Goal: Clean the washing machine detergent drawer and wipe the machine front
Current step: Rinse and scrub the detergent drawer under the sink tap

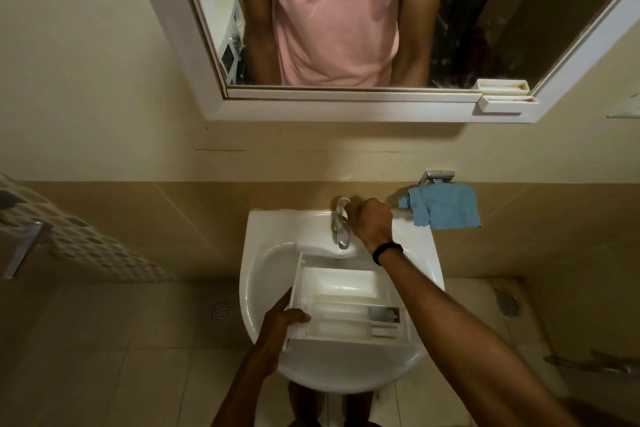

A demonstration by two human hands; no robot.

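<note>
Drawer (346, 305) lies across the sink (263, 253), its open top up, one end gripped by the left hand (280, 322), thumb over the rim and fingers beneath. The right hand (372, 222) reaches past the drawer's far side and curls round the lever of the tap (341, 232), directly above the drawer's back edge; a dark band (388, 251) circles that wrist. The drawer's white compartments run lengthwise, and a grey insert (382, 315) sits in the narrow one at the end away from the left hand. Whether water is running cannot be told. A blue cloth (446, 206) hangs just right of the right hand.
</note>
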